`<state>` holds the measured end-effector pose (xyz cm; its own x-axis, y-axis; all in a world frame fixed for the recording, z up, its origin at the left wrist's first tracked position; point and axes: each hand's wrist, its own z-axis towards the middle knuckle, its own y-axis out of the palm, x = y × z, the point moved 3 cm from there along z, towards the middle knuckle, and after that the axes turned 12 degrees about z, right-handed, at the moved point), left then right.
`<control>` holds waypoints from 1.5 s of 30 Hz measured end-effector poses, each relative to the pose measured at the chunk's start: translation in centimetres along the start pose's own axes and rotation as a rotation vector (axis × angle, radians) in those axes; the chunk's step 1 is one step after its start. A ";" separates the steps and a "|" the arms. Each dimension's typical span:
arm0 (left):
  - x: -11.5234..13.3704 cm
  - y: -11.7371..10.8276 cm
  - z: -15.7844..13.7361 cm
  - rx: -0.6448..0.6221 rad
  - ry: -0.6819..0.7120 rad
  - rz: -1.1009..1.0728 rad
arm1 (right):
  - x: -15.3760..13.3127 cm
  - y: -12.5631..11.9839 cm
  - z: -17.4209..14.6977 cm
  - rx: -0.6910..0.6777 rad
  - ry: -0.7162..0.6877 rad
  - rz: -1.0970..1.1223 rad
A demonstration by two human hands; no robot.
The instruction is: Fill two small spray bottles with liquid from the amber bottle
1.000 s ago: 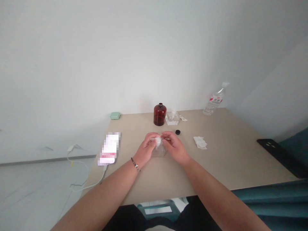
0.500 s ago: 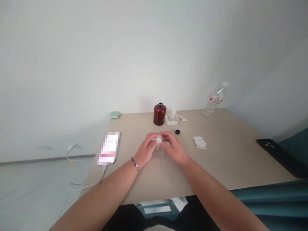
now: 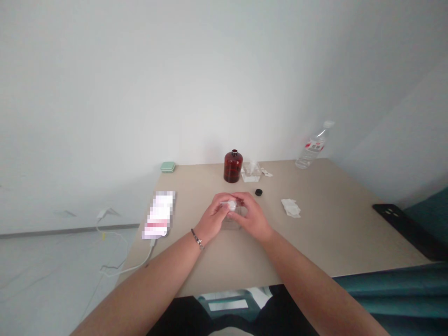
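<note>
Both hands meet over a clear, square glass container (image 3: 231, 225) near the middle of the table. My left hand (image 3: 214, 213) is closed, its thumb and fingers around a small whitish piece (image 3: 231, 205) at the container's top. From the other side my right hand (image 3: 252, 215) curls in, thumb and fingers closed on the same piece. What exactly the piece is cannot be made out, and fingers hide much of it. Just behind the hands stands a dark red-brown bottle (image 3: 233, 167) with an uncapped neck. A small black cap (image 3: 258, 192) lies right of the fingers.
Beside the brown bottle is another clear square glass container (image 3: 251, 172). Crumpled white tissue (image 3: 290, 208) lies to the right. A clear water bottle (image 3: 311, 148) stands at the back right, a black phone (image 3: 409, 228) at the right edge. Left are a charging phone (image 3: 159, 215) and green case (image 3: 168, 166).
The fingers have shifted slightly around the whitish piece, and my right thumb has moved a little lower and inward. Objects on the table stay in place.
</note>
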<state>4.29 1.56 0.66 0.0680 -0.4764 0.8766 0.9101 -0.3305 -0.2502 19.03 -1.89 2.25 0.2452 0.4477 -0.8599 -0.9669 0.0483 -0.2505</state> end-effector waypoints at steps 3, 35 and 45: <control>-0.2 0.0 0.0 0.002 -0.016 0.004 | 0.1 0.0 -0.1 -0.010 -0.013 0.012; -0.3 0.1 -0.1 -0.012 0.014 -0.019 | 0.4 0.0 -0.5 -0.047 -0.088 -0.057; -0.3 0.0 0.0 -0.008 0.023 -0.004 | -0.1 -0.2 -0.6 -0.098 -0.102 0.011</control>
<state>4.27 1.66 0.42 0.0546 -0.4935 0.8680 0.9071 -0.3389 -0.2497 19.26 -2.49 2.15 0.2211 0.5362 -0.8146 -0.9569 -0.0422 -0.2875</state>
